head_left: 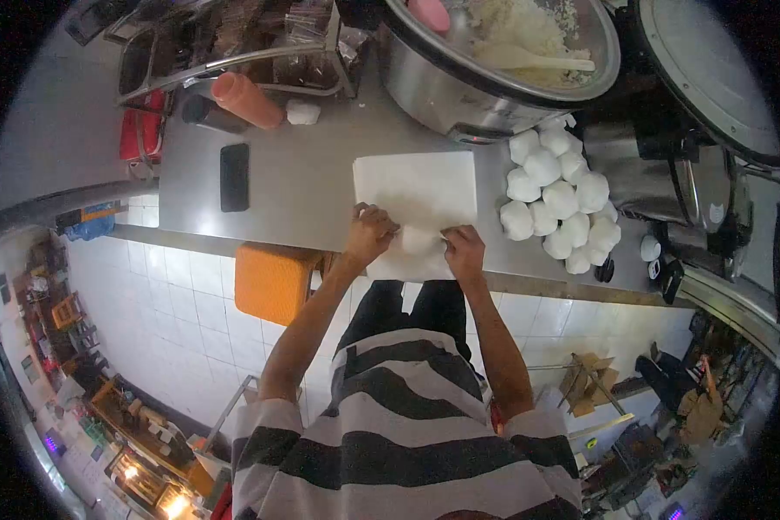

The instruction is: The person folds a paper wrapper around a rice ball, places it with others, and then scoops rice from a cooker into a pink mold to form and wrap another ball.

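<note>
A stack of white paper sheets (416,182) lies on the steel counter in front of me. At its near edge a white rounded bundle (419,241) sits between my hands, its contents hidden by the wrapping paper. My left hand (373,234) is closed on the paper at the bundle's left side. On the other side, my right hand (464,251) pinches the paper with bent fingers. To the right is a pile of several white wrapped bundles (560,199).
A large steel rice cooker (425,87) holds white rice (520,35) and a paddle (533,58). Left of the paper are a phone (234,178), an orange bottle (247,100) and a wire rack (260,56). An orange stool (273,282) stands below the counter edge.
</note>
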Action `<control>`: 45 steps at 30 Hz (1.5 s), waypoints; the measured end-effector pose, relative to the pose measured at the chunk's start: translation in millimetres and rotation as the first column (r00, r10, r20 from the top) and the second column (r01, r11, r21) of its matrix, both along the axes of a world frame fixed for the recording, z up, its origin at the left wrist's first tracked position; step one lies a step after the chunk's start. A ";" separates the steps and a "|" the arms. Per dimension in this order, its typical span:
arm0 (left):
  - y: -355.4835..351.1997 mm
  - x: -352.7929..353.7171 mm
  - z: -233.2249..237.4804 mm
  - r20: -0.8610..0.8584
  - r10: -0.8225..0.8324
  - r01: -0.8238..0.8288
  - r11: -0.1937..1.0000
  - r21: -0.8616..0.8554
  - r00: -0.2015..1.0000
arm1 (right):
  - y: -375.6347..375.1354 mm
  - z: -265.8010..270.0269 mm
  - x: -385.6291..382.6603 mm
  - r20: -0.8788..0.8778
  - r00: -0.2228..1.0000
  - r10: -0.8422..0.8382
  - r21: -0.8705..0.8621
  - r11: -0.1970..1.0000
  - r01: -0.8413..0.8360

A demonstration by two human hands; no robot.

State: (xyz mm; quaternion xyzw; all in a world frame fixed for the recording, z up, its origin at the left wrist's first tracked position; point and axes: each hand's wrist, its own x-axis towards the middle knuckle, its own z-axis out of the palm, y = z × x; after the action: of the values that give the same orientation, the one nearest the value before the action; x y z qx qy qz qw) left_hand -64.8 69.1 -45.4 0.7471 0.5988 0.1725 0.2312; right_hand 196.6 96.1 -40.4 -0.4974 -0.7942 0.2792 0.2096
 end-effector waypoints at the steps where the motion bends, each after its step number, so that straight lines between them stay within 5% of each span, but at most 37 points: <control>1: -3.5 0.9 -1.9 -0.026 -0.031 0.032 0.998 0.058 0.999 | -5.2 0.6 -1.3 0.002 1.000 0.000 -0.009 1.000 0.000; 5: -17.0 2.6 5.1 -0.137 -0.090 0.124 0.956 0.265 0.987 | -21.4 3.1 -1.3 0.051 0.998 0.034 0.109 0.993 -0.039; 11: -29.4 2.4 33.4 -0.116 -0.117 0.133 0.982 0.138 0.986 | -23.2 39.0 0.9 0.061 0.990 0.125 0.025 0.992 -0.127; 20: -17.9 -5.0 7.0 -0.091 -0.196 0.198 0.980 0.007 0.976 | -16.0 34.6 -0.8 0.111 0.983 0.145 0.002 0.989 -0.146; 25: -16.7 -9.8 16.2 -0.073 -0.144 0.151 0.983 0.102 0.987 | -8.3 21.4 5.0 0.124 0.984 0.127 0.080 0.987 -0.138; 27: -13.8 -6.2 22.3 -0.110 -0.133 0.150 0.975 0.162 0.985 | -4.6 18.8 5.9 -0.041 0.995 0.087 0.021 0.996 -0.086; 32: 5.0 6.4 9.1 0.178 0.096 -0.097 0.995 0.000 0.979 | 21.7 14.4 3.0 -0.144 0.988 0.047 -0.137 0.988 -0.067; 37: 23.9 12.3 14.2 0.144 0.138 -0.130 0.989 -0.068 0.980 | 54.3 5.2 -5.1 -0.055 0.992 0.114 -0.295 0.947 -0.125; 39: 32.6 12.0 19.6 0.099 0.135 -0.124 0.986 -0.116 0.986 | 65.4 15.7 -12.8 0.126 0.984 0.127 -0.402 0.913 -0.066; 43: 44.3 16.8 21.1 -0.006 0.128 -0.125 0.955 -0.268 0.992 | 63.8 -0.8 -23.6 0.026 0.998 -0.059 -0.382 0.922 0.064; 45: 47.6 22.3 21.7 0.020 0.192 -0.178 0.940 -0.290 0.981 | 62.6 13.5 -33.9 0.092 0.991 -0.100 -0.182 0.976 0.116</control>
State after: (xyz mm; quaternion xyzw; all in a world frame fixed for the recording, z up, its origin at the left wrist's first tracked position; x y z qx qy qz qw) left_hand -42.5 116.6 -23.7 0.6420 0.6792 0.1227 0.3340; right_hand 162.7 158.6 -26.9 -0.5683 -0.7442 0.3200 0.1440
